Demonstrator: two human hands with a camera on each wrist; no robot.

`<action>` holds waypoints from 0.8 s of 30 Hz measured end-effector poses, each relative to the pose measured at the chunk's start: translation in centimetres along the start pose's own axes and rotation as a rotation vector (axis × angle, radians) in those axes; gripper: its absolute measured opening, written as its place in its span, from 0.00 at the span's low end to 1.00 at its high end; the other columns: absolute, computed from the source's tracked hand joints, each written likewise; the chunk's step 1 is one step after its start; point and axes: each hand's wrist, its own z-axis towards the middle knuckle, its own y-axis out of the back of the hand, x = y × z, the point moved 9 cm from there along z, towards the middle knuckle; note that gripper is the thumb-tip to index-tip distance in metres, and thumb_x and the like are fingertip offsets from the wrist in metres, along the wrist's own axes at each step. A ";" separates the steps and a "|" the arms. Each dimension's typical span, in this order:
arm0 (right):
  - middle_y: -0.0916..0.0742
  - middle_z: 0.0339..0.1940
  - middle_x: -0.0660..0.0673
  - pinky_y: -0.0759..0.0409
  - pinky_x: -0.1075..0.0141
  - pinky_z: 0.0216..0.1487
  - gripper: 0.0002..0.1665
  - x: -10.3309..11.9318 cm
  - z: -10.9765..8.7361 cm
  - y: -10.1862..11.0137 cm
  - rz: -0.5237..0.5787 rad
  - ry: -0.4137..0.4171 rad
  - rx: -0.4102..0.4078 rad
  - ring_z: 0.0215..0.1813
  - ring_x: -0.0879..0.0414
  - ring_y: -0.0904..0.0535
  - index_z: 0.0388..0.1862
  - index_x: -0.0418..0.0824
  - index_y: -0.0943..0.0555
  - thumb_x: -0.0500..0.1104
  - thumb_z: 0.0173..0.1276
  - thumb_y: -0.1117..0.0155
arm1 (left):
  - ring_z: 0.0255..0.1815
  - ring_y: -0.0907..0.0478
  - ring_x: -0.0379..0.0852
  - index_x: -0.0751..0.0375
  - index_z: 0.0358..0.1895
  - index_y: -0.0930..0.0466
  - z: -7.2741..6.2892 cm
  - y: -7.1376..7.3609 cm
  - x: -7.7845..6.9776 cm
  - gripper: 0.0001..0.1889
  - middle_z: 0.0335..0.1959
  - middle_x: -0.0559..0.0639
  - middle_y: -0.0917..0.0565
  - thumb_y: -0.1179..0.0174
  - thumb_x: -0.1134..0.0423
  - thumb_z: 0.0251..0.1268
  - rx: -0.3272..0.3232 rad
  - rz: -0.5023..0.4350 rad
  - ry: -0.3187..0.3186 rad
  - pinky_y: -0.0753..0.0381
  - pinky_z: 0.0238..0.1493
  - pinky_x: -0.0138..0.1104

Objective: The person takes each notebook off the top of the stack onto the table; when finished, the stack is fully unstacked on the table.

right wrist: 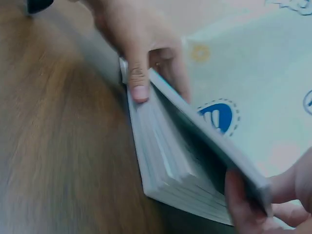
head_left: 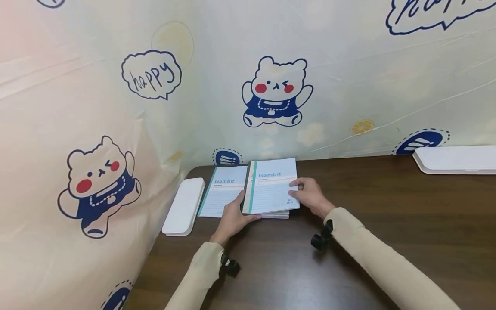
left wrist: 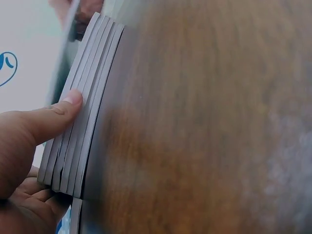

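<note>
Several "Gambit" notebooks with pale blue covers lie in a stack near the back of the table. My right hand [head_left: 310,196] pinches the right edge of the top notebook [head_left: 273,187]; in the right wrist view that edge is tilted up, leaving a dark wedge above the stack [right wrist: 161,146]. At the near left corner my left hand [head_left: 232,217] grips the stack, its thumb [left wrist: 66,109] against the near edges and its fingers round the left side. Another notebook [head_left: 222,198] lies flat on the table, just left of the stack.
A white rounded slab [head_left: 184,206] rests on the dark wooden table [head_left: 286,267] left of the notebooks. A similar white slab [head_left: 457,160] lies at the far right. Behind the table hangs a printed cloth [head_left: 209,86] with cartoon bears.
</note>
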 end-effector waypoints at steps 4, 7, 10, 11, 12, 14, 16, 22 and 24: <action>0.24 0.36 0.41 0.27 0.70 0.29 0.18 0.3 -1.4 4.0 0.100 0.048 -0.062 0.37 0.54 0.31 0.53 0.30 0.20 0.32 0.63 0.36 | 0.72 0.35 0.56 0.68 0.74 0.45 0.0 0.2 0.0 0.55 0.73 0.62 0.36 0.24 0.49 0.45 0.006 0.011 -0.004 0.31 0.69 0.46; 0.22 0.41 0.38 0.26 0.72 0.28 0.19 0.4 -2.8 7.6 0.076 0.070 -0.111 0.38 0.53 0.29 0.56 0.31 0.21 0.33 0.66 0.37 | 0.72 0.35 0.57 0.69 0.74 0.46 0.1 0.9 -0.1 0.55 0.73 0.63 0.36 0.24 0.49 0.45 -0.002 0.028 -0.009 0.30 0.68 0.47; 0.22 0.49 0.34 0.25 0.74 0.31 0.20 -0.1 -3.8 10.1 0.011 0.049 -0.132 0.43 0.49 0.27 0.59 0.34 0.23 0.36 0.69 0.39 | 0.72 0.35 0.56 0.68 0.74 0.46 0.3 1.4 -0.1 0.55 0.73 0.62 0.36 0.23 0.50 0.45 -0.010 0.035 -0.009 0.30 0.68 0.46; 0.23 0.51 0.34 0.25 0.74 0.32 0.20 -0.5 -3.9 10.5 -0.015 0.034 -0.130 0.45 0.48 0.27 0.60 0.35 0.24 0.38 0.70 0.40 | 0.72 0.34 0.56 0.68 0.74 0.46 0.3 1.5 -0.1 0.55 0.73 0.63 0.36 0.23 0.50 0.45 -0.013 0.035 -0.012 0.30 0.68 0.47; 0.23 0.52 0.34 0.25 0.74 0.33 0.21 -1.0 -4.0 10.7 -0.041 0.022 -0.128 0.47 0.47 0.28 0.61 0.36 0.24 0.38 0.70 0.40 | 0.72 0.35 0.56 0.68 0.74 0.46 0.3 1.5 -0.1 0.55 0.73 0.62 0.36 0.23 0.50 0.45 -0.011 0.033 -0.010 0.30 0.69 0.46; 0.23 0.52 0.34 0.26 0.73 0.32 0.21 -2.0 -3.9 10.7 -0.091 0.006 -0.125 0.47 0.45 0.28 0.61 0.36 0.24 0.39 0.71 0.40 | 0.73 0.36 0.56 0.68 0.74 0.46 0.2 1.4 0.0 0.55 0.74 0.62 0.37 0.23 0.50 0.45 -0.003 0.027 -0.005 0.31 0.69 0.46; 0.23 0.49 0.34 0.27 0.71 0.31 0.20 -3.2 -3.6 10.2 -0.126 -0.001 -0.117 0.45 0.45 0.28 0.59 0.35 0.23 0.39 0.70 0.39 | 0.73 0.36 0.56 0.68 0.74 0.46 0.1 1.1 0.1 0.55 0.74 0.62 0.37 0.23 0.51 0.45 0.003 0.018 0.001 0.31 0.69 0.47; 0.20 0.48 0.30 0.24 0.57 0.40 0.20 -4.8 -2.6 8.3 -0.330 0.065 -0.081 0.42 0.44 0.27 0.56 0.32 0.21 0.39 0.67 0.38 | 0.73 0.36 0.55 0.67 0.74 0.46 0.1 0.4 0.1 0.55 0.74 0.61 0.37 0.24 0.51 0.45 0.009 -0.007 0.010 0.31 0.69 0.47; 0.20 0.50 0.27 0.25 0.50 0.44 0.20 -4.5 -2.5 7.8 -0.452 0.096 -0.067 0.44 0.41 0.27 0.55 0.31 0.21 0.39 0.66 0.37 | 0.73 0.36 0.55 0.66 0.74 0.46 0.1 0.1 0.0 0.55 0.74 0.61 0.37 0.23 0.50 0.45 0.013 -0.010 0.013 0.31 0.69 0.46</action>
